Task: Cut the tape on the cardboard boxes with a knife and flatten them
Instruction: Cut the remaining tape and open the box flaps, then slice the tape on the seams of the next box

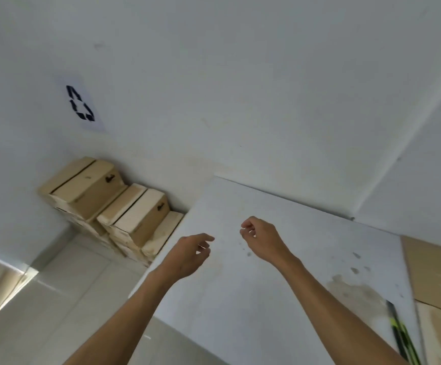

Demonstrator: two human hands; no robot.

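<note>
My left hand (189, 255) and my right hand (262, 241) hover side by side above a white table (240, 299), both with loosely curled fingers and nothing in them. A knife with a black and yellow-green handle (401, 333) lies on the table at the lower right, well away from both hands. Flat brown cardboard (440, 283) lies at the table's right edge. A stack of cardboard boxes (108, 204) stands on the floor against the wall, left of the table.
A white wall (240, 75) fills the upper view, with a paper sheet showing a black recycling symbol (80, 103). Pale floor tiles (56, 299) lie at the lower left. The tabletop bears stains near its right side.
</note>
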